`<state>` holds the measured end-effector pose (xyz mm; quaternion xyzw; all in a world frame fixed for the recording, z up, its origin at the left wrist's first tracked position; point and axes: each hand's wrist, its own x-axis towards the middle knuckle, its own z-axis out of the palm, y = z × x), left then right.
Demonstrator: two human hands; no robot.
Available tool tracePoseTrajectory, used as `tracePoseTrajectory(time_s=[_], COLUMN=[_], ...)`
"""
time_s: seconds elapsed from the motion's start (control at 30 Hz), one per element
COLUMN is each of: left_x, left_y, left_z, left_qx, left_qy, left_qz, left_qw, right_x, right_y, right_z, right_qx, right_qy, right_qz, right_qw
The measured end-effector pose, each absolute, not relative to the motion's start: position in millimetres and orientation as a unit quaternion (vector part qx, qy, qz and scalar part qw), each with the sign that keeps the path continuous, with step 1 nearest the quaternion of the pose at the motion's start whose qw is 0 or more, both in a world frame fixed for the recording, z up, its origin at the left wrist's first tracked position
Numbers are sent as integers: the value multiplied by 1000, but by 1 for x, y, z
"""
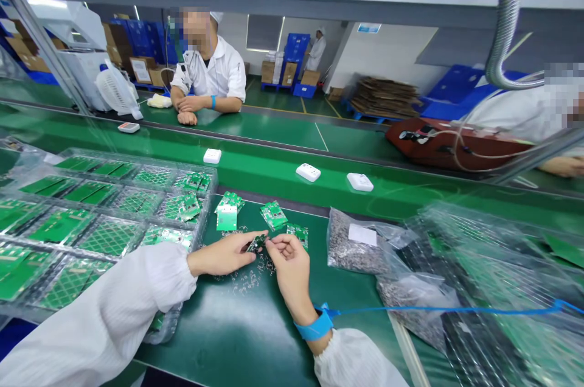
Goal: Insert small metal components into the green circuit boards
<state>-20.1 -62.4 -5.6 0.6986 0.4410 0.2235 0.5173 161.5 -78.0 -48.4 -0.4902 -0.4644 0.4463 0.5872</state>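
Between thumb and fingers, my left hand (230, 253) grips a small circuit board (257, 243) above the green tabletop. My right hand (290, 260) is closed in a pinch at the board's right edge; whatever its fingertips hold is too small to make out. Tiny wire-like parts (246, 282) lie scattered under both hands. Just beyond them are several green circuit boards, among them a loose board (274, 215) and one with a pale face (227, 218). A blue wrist strap (316, 325) circles my right wrist, its cord running off to the right.
On the left, a clear compartment tray (210, 192) holds many green boards. Bags of small parts (356, 244) and stacked plastic trays (493, 265) lie to the right. White square devices (308, 172) sit on the green conveyor (255, 171). A co-worker (210, 76) sits across it.
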Motion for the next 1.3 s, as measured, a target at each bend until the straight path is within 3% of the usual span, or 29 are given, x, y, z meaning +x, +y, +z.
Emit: tracePoseTrajectory(time_s=[0.8,1.13,1.3], left_x=[-15,-19,-20], left_y=[-59,-68,-68], left_z=[-10,-5,9], left_qx=[661,661,713], left_qy=[356,415,409], left_qz=[266,284,210], left_qw=[605,557,530], right_x=[169,168,169], right_y=[-72,-74,-74], right_z=[-48,-49,-46], right_qx=[-489,-490,-481], right_qy=[-471,-471,-476], right_qz=[450,459,462], right_qw=[580,573,574])
